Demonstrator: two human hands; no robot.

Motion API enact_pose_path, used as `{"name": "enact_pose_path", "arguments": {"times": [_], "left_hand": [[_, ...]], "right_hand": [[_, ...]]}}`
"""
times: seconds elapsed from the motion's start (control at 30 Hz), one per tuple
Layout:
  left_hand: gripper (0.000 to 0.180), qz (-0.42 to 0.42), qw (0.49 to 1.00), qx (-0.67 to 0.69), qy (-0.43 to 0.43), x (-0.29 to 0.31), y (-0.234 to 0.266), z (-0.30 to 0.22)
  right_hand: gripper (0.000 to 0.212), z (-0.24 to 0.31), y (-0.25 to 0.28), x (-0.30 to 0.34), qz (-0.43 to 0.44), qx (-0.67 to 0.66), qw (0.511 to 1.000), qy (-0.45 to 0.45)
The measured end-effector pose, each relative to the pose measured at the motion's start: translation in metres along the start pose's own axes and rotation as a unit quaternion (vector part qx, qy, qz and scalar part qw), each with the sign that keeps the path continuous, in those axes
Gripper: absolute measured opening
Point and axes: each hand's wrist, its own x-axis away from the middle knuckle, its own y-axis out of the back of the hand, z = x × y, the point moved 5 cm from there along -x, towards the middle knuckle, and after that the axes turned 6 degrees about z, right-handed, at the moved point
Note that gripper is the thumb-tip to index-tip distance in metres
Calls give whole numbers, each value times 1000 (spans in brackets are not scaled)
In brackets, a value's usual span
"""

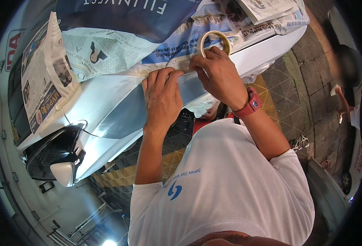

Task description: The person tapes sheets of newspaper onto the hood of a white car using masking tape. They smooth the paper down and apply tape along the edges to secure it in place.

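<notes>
My right hand (pixel 218 78) grips a roll of masking tape (pixel 200 46), held on edge over the side of a white car body (pixel 263 53). A short length of tape seems to run from it toward my left hand (pixel 162 96). That hand lies on the panel with its fingers over the lower edge of the newspaper sheets (pixel 107 51); its fingertips are partly hidden. Below the paper, a dull grey patch (pixel 134 108) crosses the white paint. A dark blue printed page (pixel 123 18) overlaps the sheets above.
The car's side mirror (pixel 64 172) juts out at the left, near a standing newspaper sheet (pixel 47 78). More folded newspaper (pixel 267 8) lies at the top right. Paving with yellow strips (pixel 269 92) runs beneath the car. Another person (pixel 353 112) is at the far right.
</notes>
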Motion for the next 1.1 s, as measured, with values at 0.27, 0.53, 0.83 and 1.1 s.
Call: {"name": "enact_pose_path", "arguments": {"times": [0.27,0.53,0.83,1.1], "left_hand": [[30,-13,1000,15,-4,2,-3,3],[31,-1,1000,9,4,-1,-2,0],[30,-17,1000,5,8,-1,-6,-1],[34,6,1000,5,18,-2,-8,-9]], "right_hand": [[23,2,9,5,19,19,999,29],[16,7,1,3,10,104,994,43],[16,7,6,6,18,116,992,50],[23,-8,31,34,-33,39,999,8]]}}
